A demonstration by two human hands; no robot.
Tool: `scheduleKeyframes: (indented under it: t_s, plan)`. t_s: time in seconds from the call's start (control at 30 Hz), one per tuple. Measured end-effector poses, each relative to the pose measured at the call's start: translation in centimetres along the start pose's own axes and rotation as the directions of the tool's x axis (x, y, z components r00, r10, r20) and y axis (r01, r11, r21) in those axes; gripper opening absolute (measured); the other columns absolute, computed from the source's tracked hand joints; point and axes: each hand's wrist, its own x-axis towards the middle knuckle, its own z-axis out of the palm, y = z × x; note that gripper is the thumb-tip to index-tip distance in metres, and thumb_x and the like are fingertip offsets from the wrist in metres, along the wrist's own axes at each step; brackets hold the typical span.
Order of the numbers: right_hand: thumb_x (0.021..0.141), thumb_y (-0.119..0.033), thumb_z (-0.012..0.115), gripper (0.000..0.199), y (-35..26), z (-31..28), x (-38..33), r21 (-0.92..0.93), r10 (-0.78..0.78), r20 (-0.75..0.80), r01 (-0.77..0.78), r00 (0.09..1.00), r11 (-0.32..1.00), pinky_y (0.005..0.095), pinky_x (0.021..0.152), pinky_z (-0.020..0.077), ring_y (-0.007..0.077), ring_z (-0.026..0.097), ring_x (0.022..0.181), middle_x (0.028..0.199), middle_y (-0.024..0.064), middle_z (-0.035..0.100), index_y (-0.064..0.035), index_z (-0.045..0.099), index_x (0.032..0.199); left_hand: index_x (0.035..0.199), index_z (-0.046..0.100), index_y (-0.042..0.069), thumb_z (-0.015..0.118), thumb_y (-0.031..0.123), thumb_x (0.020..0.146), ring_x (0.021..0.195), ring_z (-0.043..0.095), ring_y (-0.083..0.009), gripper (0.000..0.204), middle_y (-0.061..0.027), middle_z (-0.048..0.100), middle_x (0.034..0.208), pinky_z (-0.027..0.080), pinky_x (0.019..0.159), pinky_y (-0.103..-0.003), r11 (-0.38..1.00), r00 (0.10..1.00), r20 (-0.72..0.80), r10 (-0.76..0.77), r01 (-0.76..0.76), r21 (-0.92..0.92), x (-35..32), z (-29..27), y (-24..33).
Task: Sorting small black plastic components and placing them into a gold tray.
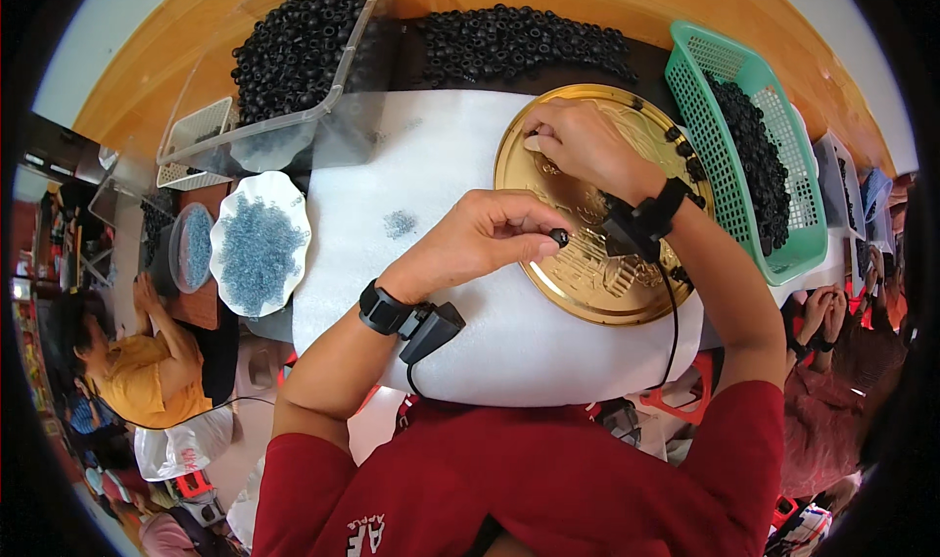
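over left side of golden tray (pixel 517 172), left hand (pixel 468 241) pinches small black part (pixel 559 237) between thumb and forefinger. right hand (pixel 587 144) above far side of tray, fingertips pressed together; cannot tell what they hold. black pieces (pixel 696 169) along right rim. green basket (pixel 803 180) just right of tray; scalloped white dish (pixel 257 185) of bluish bits (pixel 259 254) well left.

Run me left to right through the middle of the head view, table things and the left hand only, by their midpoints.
Round tub of blue beads, white scalloped dish, small loose bead pile, left hand, small black piece at its fingertips, gold tray, green basket.
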Motion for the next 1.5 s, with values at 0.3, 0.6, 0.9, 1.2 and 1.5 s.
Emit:
scheduleKeyframes:
  t_s: [0.3,0.6,0.9,1.2,1.5]
  plan:
    - [0.083,-0.003,0.062,0.02,-2.0,-2.0,-2.6,0.712,0.201,0.019,-0.154,0.979,0.685,0.0233,0.068,0.0485,0.0083,0.057,0.078,0.088,0.0031,0.061,0.0029,0.061,0.103,0.109,0.065,0.002,0.065,0.006,0.089,0.09,0.058,-0.0062,0.02,-0.0054,0.063,0.111,0.048,0.076,-0.02,0.971,0.943,-0.232,0.241,-0.234,0.055,0.3,-0.2,0.0]
    - [0.087,-0.002,0.061,0.023,-3.6,-1.7,-4.7,0.887,0.246,-0.064,-0.058,0.967,0.459,0.0238,0.075,0.051,0.0097,0.058,0.09,0.099,0.0038,0.061,0.0014,0.06,0.109,0.111,0.063,0.001,0.063,0.005,0.089,0.103,0.06,-0.0157,0.023,-0.0142,0.053,0.132,0.051,0.087,-0.029,0.941,0.904,-0.284,0.319,-0.337,-0.016,0.5,-0.1,-0.1]
    - [0.09,-0.003,0.059,0.023,-4.5,-1.6,-5.3,0.872,0.248,-0.083,-0.05,0.965,0.486,0.024,0.077,0.051,0.0099,0.059,0.093,0.104,0.0042,0.062,0.0006,0.06,0.112,0.111,0.063,0.002,0.062,0.005,0.089,0.104,0.061,-0.0165,0.022,-0.0131,0.055,0.13,0.05,0.09,-0.029,0.937,0.898,-0.279,0.339,-0.349,0.017,0.3,0.1,0.1]
    - [0.091,-0.001,0.054,0.022,-4.2,-1.8,-5.5,0.897,0.317,-0.014,-0.128,0.948,0.424,0.0251,0.078,0.0518,0.01,0.059,0.094,0.104,0.0044,0.062,0.0002,0.06,0.112,0.112,0.062,0.001,0.062,0.003,0.089,0.107,0.059,-0.0138,0.023,-0.0142,0.052,0.134,0.049,0.091,-0.027,0.951,0.909,-0.295,0.295,-0.31,-0.007,0.1,0.0,0.3]
    - [0.091,-0.002,0.054,0.019,-4.0,-1.5,-5.3,0.889,0.339,0.016,-0.169,0.94,0.425,0.0246,0.075,0.0534,0.0106,0.061,0.085,0.1,0.0052,0.063,-0.0007,0.059,0.109,0.11,0.063,0.002,0.061,0.001,0.09,0.108,0.059,-0.0139,0.021,-0.0113,0.05,0.135,0.05,0.086,-0.025,0.958,0.92,-0.276,0.279,-0.288,0.007,0.4,0.1,0.4]
